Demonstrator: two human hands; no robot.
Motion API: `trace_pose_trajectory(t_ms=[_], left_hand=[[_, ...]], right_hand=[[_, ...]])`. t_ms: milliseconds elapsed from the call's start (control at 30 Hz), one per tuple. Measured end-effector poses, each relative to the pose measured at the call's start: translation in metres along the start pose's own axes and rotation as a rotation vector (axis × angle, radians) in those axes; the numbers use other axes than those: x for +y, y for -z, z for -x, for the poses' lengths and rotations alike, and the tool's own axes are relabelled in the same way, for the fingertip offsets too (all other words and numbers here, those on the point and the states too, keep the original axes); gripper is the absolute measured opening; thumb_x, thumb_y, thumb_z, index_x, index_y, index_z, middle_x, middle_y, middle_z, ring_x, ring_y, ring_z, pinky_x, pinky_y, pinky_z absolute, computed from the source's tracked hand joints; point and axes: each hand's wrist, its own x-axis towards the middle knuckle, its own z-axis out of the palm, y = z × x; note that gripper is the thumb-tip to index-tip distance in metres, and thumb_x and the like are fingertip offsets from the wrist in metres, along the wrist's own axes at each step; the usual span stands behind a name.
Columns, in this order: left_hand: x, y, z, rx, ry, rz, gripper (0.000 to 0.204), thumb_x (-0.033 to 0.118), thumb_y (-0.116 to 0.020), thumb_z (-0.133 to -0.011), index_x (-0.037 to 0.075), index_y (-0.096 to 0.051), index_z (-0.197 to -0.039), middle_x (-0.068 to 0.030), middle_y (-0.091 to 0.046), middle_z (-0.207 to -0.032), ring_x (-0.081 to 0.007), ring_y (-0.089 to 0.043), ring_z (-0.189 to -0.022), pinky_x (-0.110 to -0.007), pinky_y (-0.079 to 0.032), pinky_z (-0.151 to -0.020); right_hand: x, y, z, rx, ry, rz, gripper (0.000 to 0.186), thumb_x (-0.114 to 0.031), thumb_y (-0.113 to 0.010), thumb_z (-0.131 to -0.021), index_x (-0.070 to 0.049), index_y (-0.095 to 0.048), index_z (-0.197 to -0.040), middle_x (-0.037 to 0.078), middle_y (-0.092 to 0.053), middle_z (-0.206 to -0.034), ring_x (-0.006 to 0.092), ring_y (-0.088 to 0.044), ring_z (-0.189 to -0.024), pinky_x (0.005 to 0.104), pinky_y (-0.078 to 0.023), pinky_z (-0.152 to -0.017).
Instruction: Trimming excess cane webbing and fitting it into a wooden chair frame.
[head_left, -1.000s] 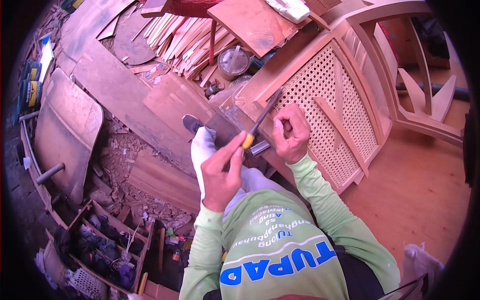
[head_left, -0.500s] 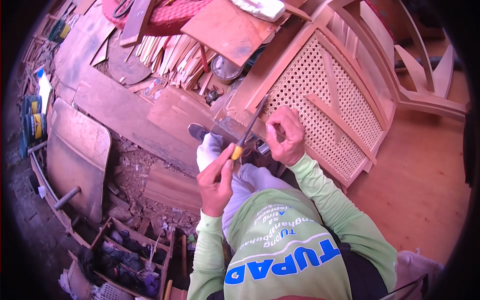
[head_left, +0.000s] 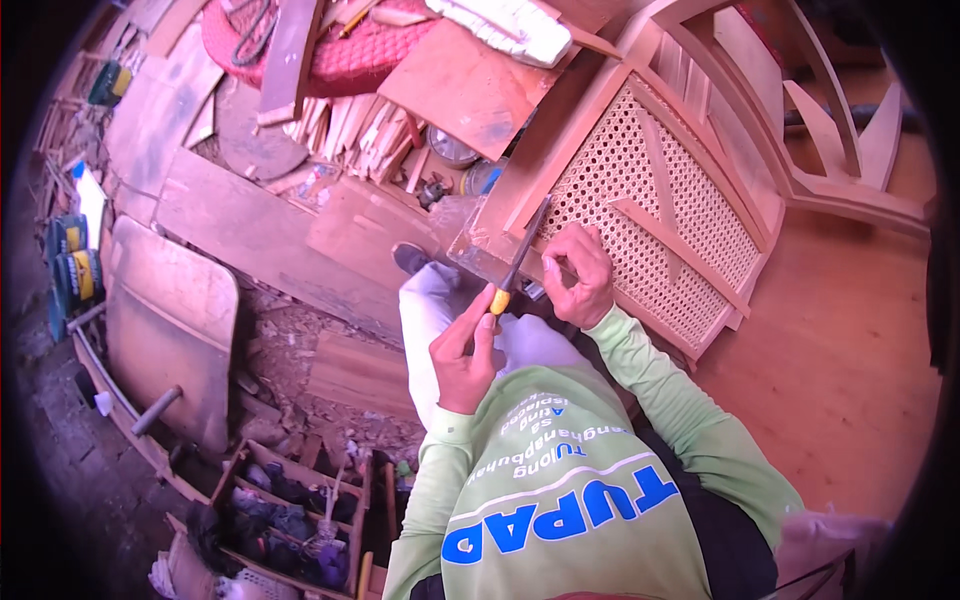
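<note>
A big smooth brown wood surface (head_left: 810,390) fills the side at three to four o'clock. Next is a large wood frame (head_left: 577,138) at two o'clock, and inside it sits a woven panel (head_left: 610,165) full of little holes. A bent board (head_left: 170,320) lies at nine o'clock. A wood box (head_left: 360,530) with dark, jumbled stuff in its parts is between seven and eight o'clock. A red cushion (head_left: 370,70) is at eleven o'clock, with a pile of thin sticks (head_left: 365,145) just below it. A wood strip (head_left: 680,256) slants over the woven panel, toward four o'clock. The left hand (head_left: 467,362), near the middle, pinches the yellow handle of a tool (head_left: 521,258) with thumb and fingers. The tool's thin dark blade points to one o'clock, its tip by the frame's edge, just beside the woven panel; I can't tell if it touches. The right hand (head_left: 578,277), just at two o'clock from the middle, has curled fingers close to the thumb; I can't tell if it holds something tiny.
</note>
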Motion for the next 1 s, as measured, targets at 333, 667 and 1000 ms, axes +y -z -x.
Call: trace_pose_trajectory(t_ms=[333, 667, 1000], left_hand=[[-0.004, 0.006, -0.004, -0.11, -0.297, -0.365, 0.052, 0.004, -0.075, -0.106, 0.0, -0.063, -0.156, -0.0141, -0.075, -0.137, -0.0165, -0.07, -0.119, -0.031, -0.053, -0.105], [0.003, 0.022, 0.009, -0.072, -0.431, -0.507, 0.046, -0.001, -0.07, -0.106, -0.001, -0.067, -0.152, -0.019, -0.078, -0.133, -0.0235, -0.077, -0.119, -0.035, -0.058, -0.102], [0.005, 0.023, 0.01, -0.076, -0.451, -0.569, 0.046, -0.005, -0.068, -0.104, -0.002, -0.067, -0.15, -0.0209, -0.079, -0.133, -0.0263, -0.079, -0.118, -0.037, -0.058, -0.102]], right_hand=[[0.008, 0.003, 0.023, 0.2, 0.022, 0.118, 0.023, -0.005, -0.077, -0.086, -0.005, -0.065, -0.106, 0.014, -0.06, -0.108, 0.0356, -0.063, -0.098, 0.0473, -0.051, -0.09], [0.021, 0.007, 0.037, 0.127, 0.045, 0.215, 0.026, -0.016, -0.084, -0.085, -0.008, -0.066, -0.102, 0.012, -0.058, -0.105, 0.0347, -0.061, -0.1, 0.0481, -0.049, -0.088], [0.022, 0.002, 0.035, 0.137, 0.041, 0.207, 0.019, -0.014, -0.081, -0.089, -0.009, -0.066, -0.099, 0.01, -0.058, -0.1, 0.0325, -0.061, -0.098, 0.0482, -0.047, -0.088]])
